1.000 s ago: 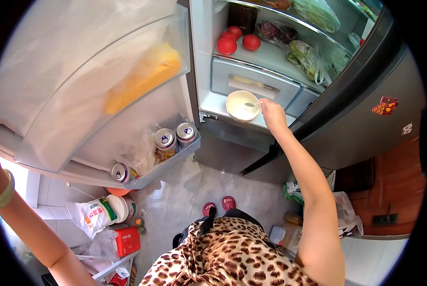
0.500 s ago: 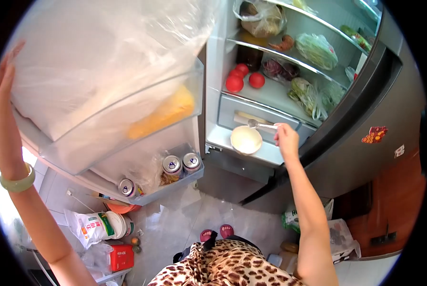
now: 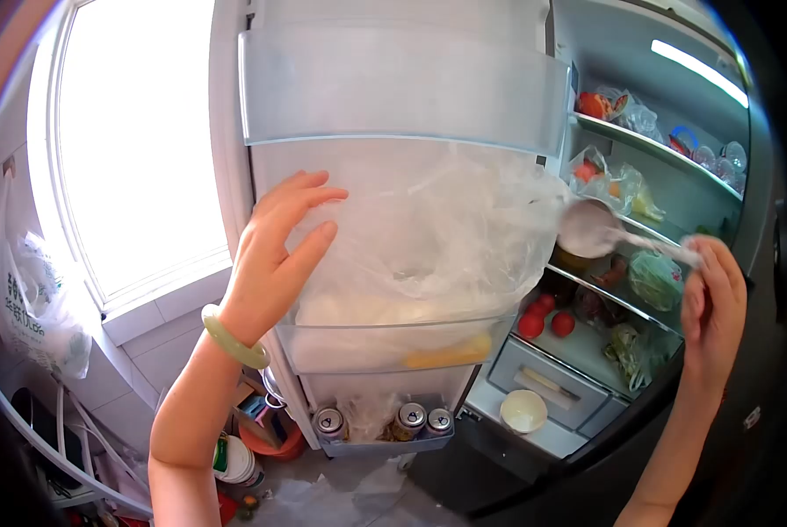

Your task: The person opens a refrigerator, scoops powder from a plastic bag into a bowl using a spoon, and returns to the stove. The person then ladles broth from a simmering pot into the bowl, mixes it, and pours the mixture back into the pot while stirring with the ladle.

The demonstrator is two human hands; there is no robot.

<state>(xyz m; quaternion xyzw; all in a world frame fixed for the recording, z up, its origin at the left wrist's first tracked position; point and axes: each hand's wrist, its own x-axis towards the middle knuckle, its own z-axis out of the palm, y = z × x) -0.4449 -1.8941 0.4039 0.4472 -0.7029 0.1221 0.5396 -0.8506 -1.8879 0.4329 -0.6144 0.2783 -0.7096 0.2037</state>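
My right hand is closed on the handle of a spoon, which is raised in front of the fridge shelves and blurred by motion. My left hand, with a pale green bangle on its wrist, has its fingers apart, in front of the open fridge door near a large clear plastic bag in the door shelf. A white bowl sits on the ledge beside the lower drawer. Red tomatoes lie on the shelf above that drawer.
Cans stand in the lowest door shelf. Bagged vegetables lie on the fridge shelves. A bright window and a hanging plastic bag are at left. An orange basin and a white bucket are on the floor.
The view has turned up and left. My right hand has lifted the spoon away from the bowl, which stays on the ledge. My left hand is now in front of the door's inner side.
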